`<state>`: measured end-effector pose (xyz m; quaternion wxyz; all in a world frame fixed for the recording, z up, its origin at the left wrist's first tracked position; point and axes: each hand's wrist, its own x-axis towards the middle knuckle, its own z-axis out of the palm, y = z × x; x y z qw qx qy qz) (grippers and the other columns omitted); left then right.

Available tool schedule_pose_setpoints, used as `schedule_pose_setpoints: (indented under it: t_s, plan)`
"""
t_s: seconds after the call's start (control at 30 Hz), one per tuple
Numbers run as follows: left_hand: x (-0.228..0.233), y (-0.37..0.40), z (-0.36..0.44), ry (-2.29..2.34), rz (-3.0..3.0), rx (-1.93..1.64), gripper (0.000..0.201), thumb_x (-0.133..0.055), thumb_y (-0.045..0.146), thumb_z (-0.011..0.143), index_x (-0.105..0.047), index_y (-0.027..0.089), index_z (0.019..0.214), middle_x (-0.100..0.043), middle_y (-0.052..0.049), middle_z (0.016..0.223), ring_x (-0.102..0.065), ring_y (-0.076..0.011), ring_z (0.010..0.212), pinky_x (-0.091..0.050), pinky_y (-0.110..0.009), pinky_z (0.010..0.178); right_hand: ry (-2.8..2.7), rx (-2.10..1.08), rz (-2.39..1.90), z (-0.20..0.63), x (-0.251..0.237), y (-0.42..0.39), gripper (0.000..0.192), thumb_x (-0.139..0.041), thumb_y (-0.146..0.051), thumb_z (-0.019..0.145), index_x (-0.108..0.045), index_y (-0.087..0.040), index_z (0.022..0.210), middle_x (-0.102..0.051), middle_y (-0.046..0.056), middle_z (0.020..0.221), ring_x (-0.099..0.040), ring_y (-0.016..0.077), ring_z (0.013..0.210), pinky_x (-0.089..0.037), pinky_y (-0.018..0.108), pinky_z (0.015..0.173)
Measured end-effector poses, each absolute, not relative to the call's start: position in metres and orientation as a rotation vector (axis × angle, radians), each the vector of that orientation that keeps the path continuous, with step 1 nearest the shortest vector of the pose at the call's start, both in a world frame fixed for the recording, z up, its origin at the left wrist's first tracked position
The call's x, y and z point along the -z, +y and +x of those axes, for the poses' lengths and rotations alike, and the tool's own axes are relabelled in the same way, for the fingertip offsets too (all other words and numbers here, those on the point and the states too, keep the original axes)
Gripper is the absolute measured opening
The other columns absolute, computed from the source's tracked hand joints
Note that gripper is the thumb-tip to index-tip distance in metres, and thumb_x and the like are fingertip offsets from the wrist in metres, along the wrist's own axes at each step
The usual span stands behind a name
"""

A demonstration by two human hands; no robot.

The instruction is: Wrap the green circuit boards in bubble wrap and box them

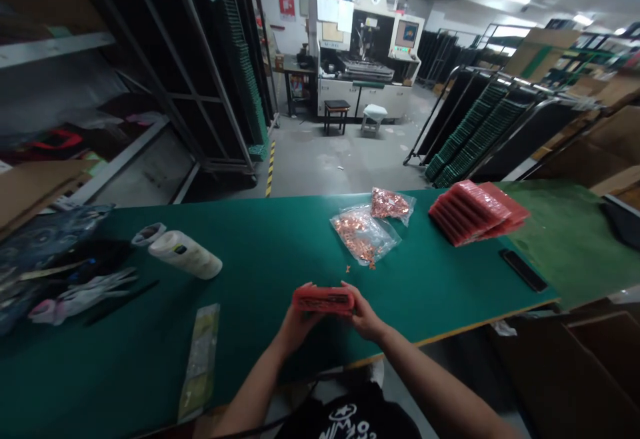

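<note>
Between my two hands, just above the green tabletop [270, 246], is a red bubble-wrap packet [324, 300], its narrow end facing away from me. My left hand [296, 322] grips its left side and my right hand [364, 316] its right side. Dark edges show inside the packet's end, but its contents cannot be made out. Beyond it lies an open clear bag of small copper-coloured parts [361, 231], with a few loose pieces [348, 268] beside it. A second bag of copper parts [390, 204] touches it at the back.
Several similar red packets [470, 212] are stacked at the right, near a black phone [523, 270]. To the left are a white roll [186, 254], a glove [83, 297] and a flat plastic sleeve [201, 359]. Racks [470, 126] and a machine [367, 46] stand beyond the table.
</note>
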<state>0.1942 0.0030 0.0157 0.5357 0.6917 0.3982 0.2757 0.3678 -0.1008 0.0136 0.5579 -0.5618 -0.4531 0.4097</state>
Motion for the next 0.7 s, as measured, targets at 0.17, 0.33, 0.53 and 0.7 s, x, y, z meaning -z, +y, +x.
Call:
schedule_pose_setpoints:
  t_s: [0.17, 0.33, 0.53, 0.7]
  plan:
    - [-0.001, -0.019, 0.209, 0.831, 1.637, -0.701, 0.049, -0.066, 0.045, 0.067, -0.051, 0.017, 0.105, -0.056, -0.011, 0.111, -0.052, -0.0258, 0.107, -0.039, -0.045, 0.097, -1.187, -1.004, -1.357, 0.386, 0.010, -0.117, 0.055, -0.063, -0.043, 0.075, -0.044, -0.018, 0.120, -0.046, 0.015, 0.128, -0.042, 0.0243, 0.122, -0.030, 0.043, 0.104]
    - [-0.002, -0.026, 0.211, 0.804, 1.656, -0.744, 0.052, -0.065, 0.044, 0.070, -0.049, 0.018, 0.111, -0.053, -0.011, 0.116, -0.051, -0.0251, 0.111, -0.039, -0.045, 0.099, -1.233, -0.973, -1.322, 0.389, 0.008, -0.120, 0.045, -0.055, -0.045, 0.083, -0.044, -0.018, 0.117, -0.046, 0.015, 0.127, -0.044, 0.0222, 0.121, -0.034, 0.040, 0.103]
    - [-0.007, -0.022, 0.212, 0.812, 1.686, -0.725, 0.047, -0.064, 0.042, 0.072, -0.049, 0.018, 0.110, -0.054, -0.011, 0.115, -0.052, -0.0248, 0.111, -0.042, -0.044, 0.096, -1.297, -0.999, -1.354, 0.392, -0.001, -0.123, 0.045, -0.054, -0.034, 0.084, -0.040, -0.017, 0.123, -0.046, 0.014, 0.128, -0.043, 0.0210, 0.121, -0.033, 0.040, 0.104]
    - [-0.011, -0.024, 0.214, 0.792, 1.647, -0.711, 0.049, -0.067, 0.042, 0.070, -0.050, 0.018, 0.109, -0.056, -0.010, 0.114, -0.055, -0.0260, 0.107, -0.044, -0.044, 0.095, -1.310, -0.973, -1.399, 0.395, -0.012, -0.130, 0.046, -0.055, -0.024, 0.081, -0.040, -0.017, 0.124, -0.047, 0.013, 0.128, -0.044, 0.0210, 0.120, -0.033, 0.041, 0.104]
